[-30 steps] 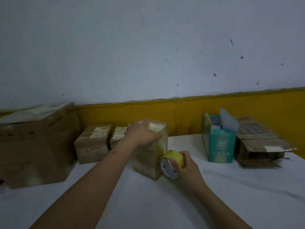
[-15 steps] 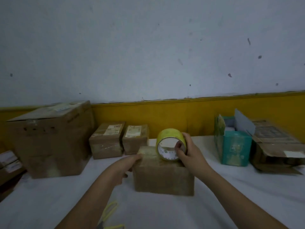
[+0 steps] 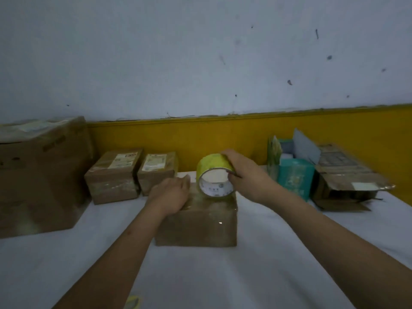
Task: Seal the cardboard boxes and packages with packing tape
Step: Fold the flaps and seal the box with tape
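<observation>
**Tape roll on the box top, a strip about to be laid**

The cardboard box (image 3: 196, 221) rests on the white table (image 3: 223, 277), with the tape roll (image 3: 215, 176) upright on the far part of its top. The right hand (image 3: 247, 177) curls its fingers over the roll's rim. The left hand (image 3: 171, 195) lies flat on the box's left top, fingers straight and close together. That palm should press down so the box cannot slide — then the roll can be drawn low and straight along the seam. Behind the box to its left stands a small labelled box (image 3: 113, 175); to its right, a teal carton (image 3: 294, 177).
</observation>
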A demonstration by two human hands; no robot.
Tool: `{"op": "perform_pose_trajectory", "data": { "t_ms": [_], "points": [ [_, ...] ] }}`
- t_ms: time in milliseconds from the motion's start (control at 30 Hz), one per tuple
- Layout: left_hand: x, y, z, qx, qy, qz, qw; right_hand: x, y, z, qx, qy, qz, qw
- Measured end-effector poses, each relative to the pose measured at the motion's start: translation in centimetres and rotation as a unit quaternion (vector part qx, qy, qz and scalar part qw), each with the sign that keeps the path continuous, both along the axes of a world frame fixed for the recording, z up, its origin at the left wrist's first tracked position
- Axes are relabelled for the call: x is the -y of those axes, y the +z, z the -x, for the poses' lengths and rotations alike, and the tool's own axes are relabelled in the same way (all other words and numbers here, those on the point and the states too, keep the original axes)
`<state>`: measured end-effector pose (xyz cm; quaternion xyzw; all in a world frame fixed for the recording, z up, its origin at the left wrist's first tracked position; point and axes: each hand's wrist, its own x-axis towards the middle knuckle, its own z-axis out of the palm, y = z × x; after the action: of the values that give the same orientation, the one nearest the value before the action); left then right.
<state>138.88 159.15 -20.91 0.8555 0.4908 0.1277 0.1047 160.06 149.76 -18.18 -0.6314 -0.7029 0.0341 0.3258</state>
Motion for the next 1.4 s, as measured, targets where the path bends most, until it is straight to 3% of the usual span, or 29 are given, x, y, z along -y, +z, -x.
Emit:
{"op": "perform_pose_trajectory", "data": {
  "t_ms": [100, 167, 233, 367, 533, 633, 700, 767, 833, 900, 967, 1033, 1100, 1167, 1233, 1300, 1400],
  "points": [
    [0.0, -0.1, -0.7, -0.026, 0.015, 0.003, 1.0, 3.1, -1.4, -4.3, 0.024, -0.08, -0.058, 0.995],
    [0.1, -0.1, -0.8, -0.051, 0.006, -0.007, 0.999, 3.6, -2.3, -4.5, 0.021, -0.073, -0.079, 0.994],
    [0.5, -0.2, -0.8, -0.059, -0.001, 0.0, 0.998, 3.3, -2.0, -4.7, 0.021, -0.056, -0.054, 0.997],
    [0.5, -0.4, -0.5, -0.089, -0.002, -0.006, 0.996, 5.1, -1.1, -9.4, 0.216, -0.101, -0.04, 0.97],
    [0.4, -0.2, -0.8, -0.114, -0.012, -0.018, 0.993, 6.0, -6.3, -7.9, 0.2, -0.153, 0.06, 0.966],
    [1.1, -0.1, -0.7, -0.06, -0.133, -0.069, 0.987, 5.2, -7.8, -5.7, 0.143, -0.15, 0.037, 0.978],
    [2.1, 0.5, -1.6, -0.045, -0.238, -0.018, 0.97, 4.3, -7.5, -4.8, 0.181, -0.125, 0.045, 0.975],
    [2.7, 0.9, -3.6, -0.116, -0.267, 0.015, 0.957, 3.5, -7.3, -3.6, 0.209, -0.099, 0.061, 0.971],
    [2.6, 1.4, -5.7, -0.204, -0.271, -0.014, 0.941, 3.2, -7.3, -3.0, 0.219, -0.096, 0.078, 0.968],
    [2.0, 2.4, -6.5, -0.204, -0.269, 0.011, 0.941, 3.6, -7.3, -4.0, 0.218, -0.107, 0.083, 0.967],
    [1.1, 3.5, -5.7, -0.118, -0.272, 0.084, 0.951, 4.7, -7.0, -5.7, 0.135, -0.114, 0.091, 0.98],
    [0.7, 4.1, -4.1, 0.004, -0.287, 0.132, 0.949, 5.7, -5.9, -6.8, -0.027, -0.104, 0.066, 0.992],
    [0.9, 4.3, -3.0, 0.119, -0.29, 0.15, 0.938, 5.7, -3.9, -7.6, -0.153, -0.11, 0.011, 0.982],
    [1.4, 4.2, -2.3, 0.236, -0.273, 0.178, 0.915, 5.2, -1.0, -7.7, -0.247, -0.11, -0.034, 0.962],
    [1.9, 4.0, -1.9, 0.365, -0.268, 0.196, 0.87, 4.6, 1.4, -6.9, -0.33, -0.071, -0.054, 0.94],
    [2.4, 3.4, -1.4, 0.453, -0.258, 0.193, 0.831, 3.8, 2.7, -5.6, -0.371, -0.025, -0.062, 0.926],
    [2.2, 0.6, -0.4, 0.544, -0.207, 0.194, 0.79, 2.6, 4.2, -4.6, -0.331, -0.031, -0.077, 0.94]
  ]
}}
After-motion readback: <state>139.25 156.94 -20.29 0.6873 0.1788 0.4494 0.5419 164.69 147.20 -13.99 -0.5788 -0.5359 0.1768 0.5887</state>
